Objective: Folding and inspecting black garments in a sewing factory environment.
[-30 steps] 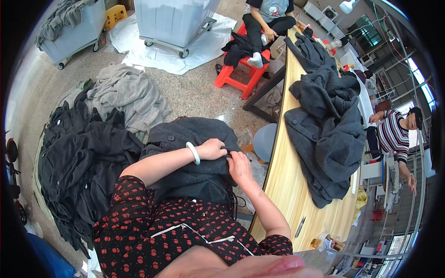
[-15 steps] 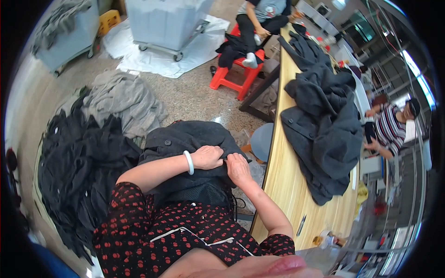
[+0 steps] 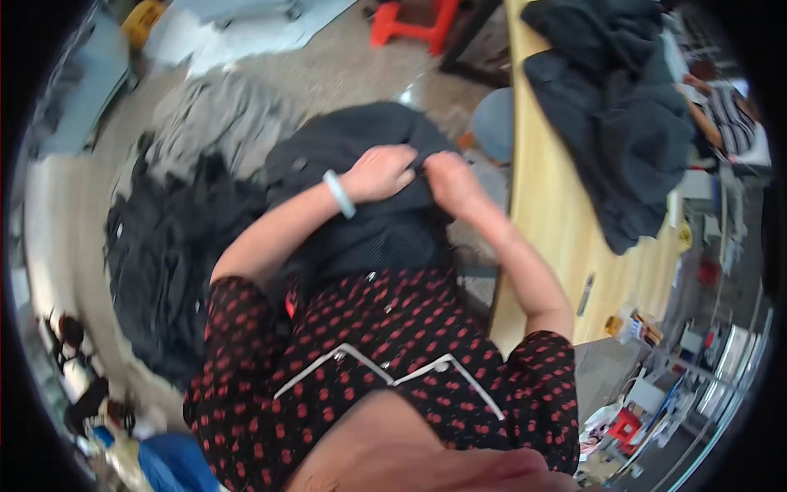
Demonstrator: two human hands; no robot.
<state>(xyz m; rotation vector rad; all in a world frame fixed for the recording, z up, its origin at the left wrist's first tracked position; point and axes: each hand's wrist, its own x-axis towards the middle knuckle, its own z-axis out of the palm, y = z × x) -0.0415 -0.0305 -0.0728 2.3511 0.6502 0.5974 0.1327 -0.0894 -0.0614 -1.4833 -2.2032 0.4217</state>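
A dark grey buttoned garment [image 3: 352, 129] lies bunched over my lap, one round button showing near its left side. My left hand [image 3: 379, 173], below a pale bangle on the wrist, is closed on a fold of the cloth. Close beside it, my right hand [image 3: 452, 182] pinches the same garment near its right edge. A small gap separates the two hands. Blur and the fingers themselves hide exactly what lies between the fingertips.
To my left, a heap of black garments [image 3: 180, 254] lies beside grey garments [image 3: 217, 115]. A wooden table [image 3: 549, 254] on my right holds more dark garments [image 3: 615, 115] and a small slim tool [image 3: 586, 293]. Beyond it sits a person in stripes [image 3: 725, 119]. A red stool [image 3: 414, 29] stands ahead.
The view has tilted toward my body, so the surroundings sit higher and the person on the red stool is out of view. Both hands remain on the garment, slightly farther apart.
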